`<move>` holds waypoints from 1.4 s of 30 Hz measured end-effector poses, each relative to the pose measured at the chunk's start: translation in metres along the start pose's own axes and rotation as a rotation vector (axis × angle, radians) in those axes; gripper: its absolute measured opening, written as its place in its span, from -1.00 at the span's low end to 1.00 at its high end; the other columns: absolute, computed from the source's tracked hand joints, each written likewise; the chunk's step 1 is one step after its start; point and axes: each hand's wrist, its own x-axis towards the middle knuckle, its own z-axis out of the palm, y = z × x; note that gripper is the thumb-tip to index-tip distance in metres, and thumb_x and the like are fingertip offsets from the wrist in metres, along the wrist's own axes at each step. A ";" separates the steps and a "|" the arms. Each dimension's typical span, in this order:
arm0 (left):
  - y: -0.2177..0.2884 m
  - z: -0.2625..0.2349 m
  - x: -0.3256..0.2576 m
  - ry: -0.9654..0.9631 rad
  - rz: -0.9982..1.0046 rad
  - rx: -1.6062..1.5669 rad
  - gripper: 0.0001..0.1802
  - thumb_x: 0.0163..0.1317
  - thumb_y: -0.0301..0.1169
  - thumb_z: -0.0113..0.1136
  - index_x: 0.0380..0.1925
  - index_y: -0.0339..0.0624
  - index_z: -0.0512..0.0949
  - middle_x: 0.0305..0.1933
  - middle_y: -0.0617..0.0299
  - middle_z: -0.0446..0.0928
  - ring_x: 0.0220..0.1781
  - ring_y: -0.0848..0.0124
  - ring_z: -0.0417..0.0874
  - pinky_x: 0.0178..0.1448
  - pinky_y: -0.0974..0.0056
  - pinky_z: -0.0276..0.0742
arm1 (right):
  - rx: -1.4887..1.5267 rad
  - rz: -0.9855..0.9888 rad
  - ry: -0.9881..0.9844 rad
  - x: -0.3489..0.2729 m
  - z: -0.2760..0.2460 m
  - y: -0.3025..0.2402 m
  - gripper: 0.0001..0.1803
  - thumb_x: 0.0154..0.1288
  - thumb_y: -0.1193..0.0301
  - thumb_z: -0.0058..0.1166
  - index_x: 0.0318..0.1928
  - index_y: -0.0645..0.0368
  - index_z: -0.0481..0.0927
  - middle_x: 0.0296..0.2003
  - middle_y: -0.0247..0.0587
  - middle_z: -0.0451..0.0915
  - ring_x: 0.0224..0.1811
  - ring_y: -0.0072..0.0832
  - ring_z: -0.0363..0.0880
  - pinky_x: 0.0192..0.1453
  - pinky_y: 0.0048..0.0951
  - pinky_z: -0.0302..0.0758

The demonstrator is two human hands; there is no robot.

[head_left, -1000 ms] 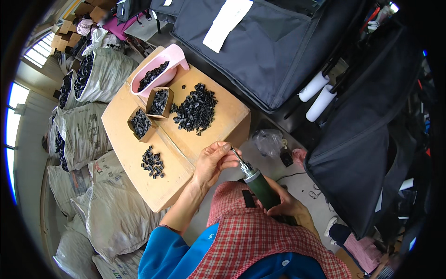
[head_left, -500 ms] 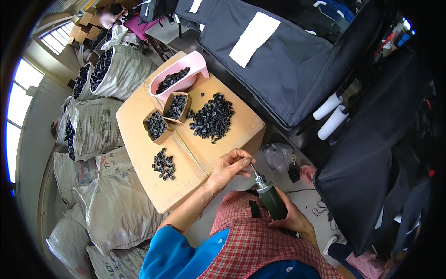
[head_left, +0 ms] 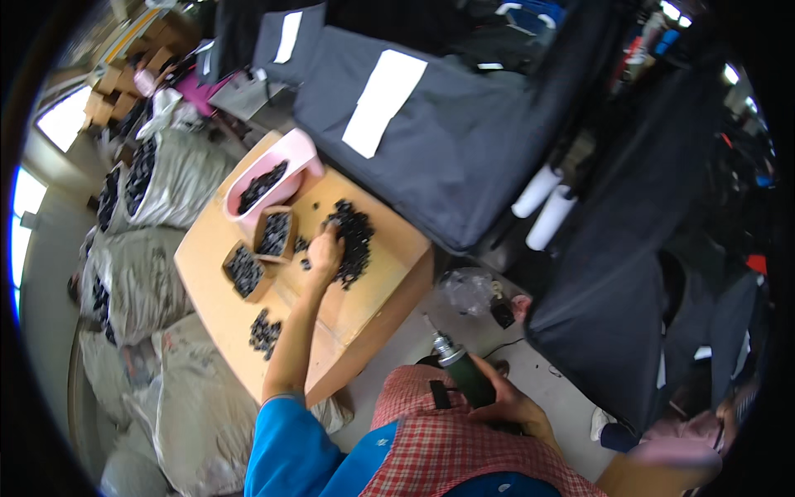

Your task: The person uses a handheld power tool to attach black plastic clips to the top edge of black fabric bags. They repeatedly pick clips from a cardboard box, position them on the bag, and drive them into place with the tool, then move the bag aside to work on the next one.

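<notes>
A dark green electric screwdriver (head_left: 469, 379) with a silver collar and a thin bit rests in my right hand (head_left: 507, 399). Its bit points up and away from me, with nothing held against it. My left hand (head_left: 325, 253) reaches across the cardboard box (head_left: 364, 290) to the left edge of a loose pile of small black plastic parts (head_left: 354, 240). Its fingertips touch or nearly touch the pile; they are blurred and partly hidden, so what they hold does not show. A smaller group of black parts (head_left: 265, 334) lies near the box's left side.
Two small cardboard trays (head_left: 286, 248) (head_left: 263, 291) of dark parts and a pink scoop-shaped tub (head_left: 308, 147) stand on the box. Woven sacks (head_left: 199, 398) crowd the left. Black fabric panels (head_left: 431, 141) stand beyond, and a clear plastic bag (head_left: 465, 290) lies on the floor.
My left hand has left the screwdriver's tip and moved forward and left to the pile. The right hand still holds the screwdriver. The whole view has shifted.
</notes>
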 end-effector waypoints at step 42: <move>-0.012 -0.055 -0.077 0.355 -0.394 -0.816 -0.82 0.30 -0.40 0.11 -0.33 -0.30 0.39 -0.49 0.12 0.56 -0.58 0.42 0.62 -0.56 0.33 0.57 | 0.812 -0.343 -0.451 -0.142 0.012 0.003 0.26 -0.15 0.60 0.43 0.48 0.02 -0.17 -0.29 -0.11 0.46 -0.43 -0.48 0.54 -0.40 -0.43 0.52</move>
